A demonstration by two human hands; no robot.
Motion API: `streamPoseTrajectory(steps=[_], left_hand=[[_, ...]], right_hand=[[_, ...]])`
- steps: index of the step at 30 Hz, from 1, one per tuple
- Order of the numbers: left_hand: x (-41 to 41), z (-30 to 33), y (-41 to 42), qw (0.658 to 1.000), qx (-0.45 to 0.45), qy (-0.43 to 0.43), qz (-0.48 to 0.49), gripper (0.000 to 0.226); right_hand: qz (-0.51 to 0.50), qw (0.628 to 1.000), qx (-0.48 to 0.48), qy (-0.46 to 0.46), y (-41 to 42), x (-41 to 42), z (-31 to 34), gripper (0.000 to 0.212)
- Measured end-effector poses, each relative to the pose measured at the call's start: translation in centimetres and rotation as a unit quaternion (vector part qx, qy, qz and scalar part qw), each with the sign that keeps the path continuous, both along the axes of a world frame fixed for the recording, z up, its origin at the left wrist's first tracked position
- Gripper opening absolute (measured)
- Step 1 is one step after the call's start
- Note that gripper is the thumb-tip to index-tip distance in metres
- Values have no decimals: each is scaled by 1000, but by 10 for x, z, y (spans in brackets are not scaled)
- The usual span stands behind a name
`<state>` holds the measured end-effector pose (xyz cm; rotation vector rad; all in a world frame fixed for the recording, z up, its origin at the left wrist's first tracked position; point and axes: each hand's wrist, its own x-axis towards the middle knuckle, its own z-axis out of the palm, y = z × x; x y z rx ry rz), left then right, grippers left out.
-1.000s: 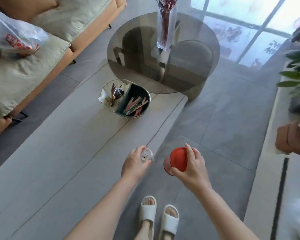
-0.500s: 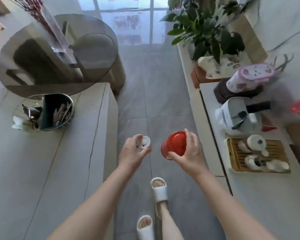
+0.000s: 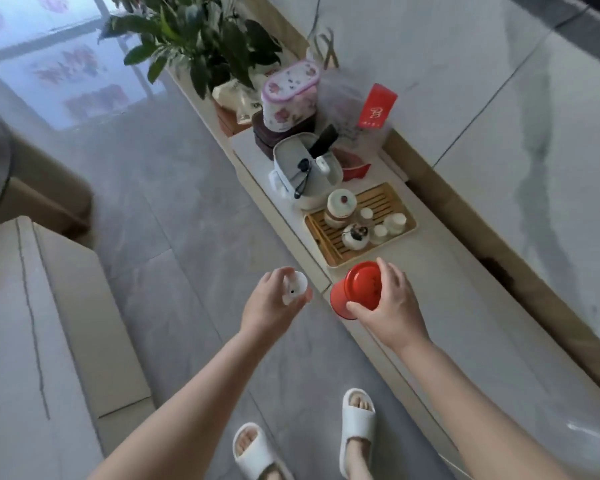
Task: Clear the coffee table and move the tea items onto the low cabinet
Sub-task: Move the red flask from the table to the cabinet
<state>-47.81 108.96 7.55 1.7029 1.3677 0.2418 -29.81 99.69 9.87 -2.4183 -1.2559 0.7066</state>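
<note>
Left grip [image 3: 271, 306] holding small white cup [image 3: 296, 287], right grip [image 3: 392, 306] clasping red canister [image 3: 357, 289], bamboo tray [image 3: 329, 244] holding teaware

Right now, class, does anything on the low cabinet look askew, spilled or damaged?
Nothing stands out. The tea set sits upright on the bamboo tray, the kettle stands level, and nothing has spilled on the low cabinet. The red canister is tilted, but only in the right hand.
</note>
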Motion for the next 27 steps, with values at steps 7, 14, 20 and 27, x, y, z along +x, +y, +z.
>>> streamPoseTrajectory(steps=[7, 14, 20, 27], left_hand=[[131, -29, -20, 992, -3, 57, -109, 48], [254, -76, -12, 983, 25, 64, -173, 54], [323, -117, 9, 966, 67, 92, -233, 59], [372, -168, 28, 947, 55, 143, -281, 62]], right_hand=[[-62, 998, -27, 0, -49, 127, -27, 95], [-78, 997, -20, -19, -51, 234, -70, 93], [-84, 996, -21, -12, -29, 277, -110, 92], [-90, 996, -25, -13, -10, 293, -152, 90]])
